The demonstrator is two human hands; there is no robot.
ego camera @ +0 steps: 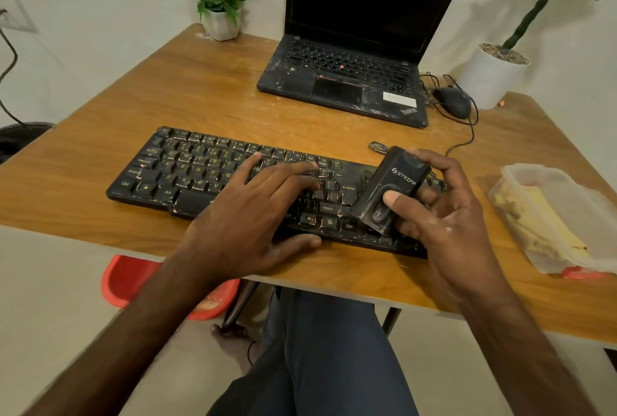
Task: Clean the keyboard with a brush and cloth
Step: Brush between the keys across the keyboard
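Brush (390,182) in right fingers (430,159) (thumb on top), over keyboard (187,165)

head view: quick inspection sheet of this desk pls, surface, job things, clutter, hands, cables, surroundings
surface: wooden table, pale specks near the laptop
job's things: black keyboard, smudged keys; black cleaning tool over its right end; no cloth clearly seen
clutter: dusty open laptop, screen dark; black mouse; plastic container with yellowish contents
grippers: left hand rests flat on the keys; right hand grips the cleaning tool, thumb on top
cables: mouse cable loops across the table; wall cable hangs at left
surroundings: flower pot and white plant pot at the back; red object under the table
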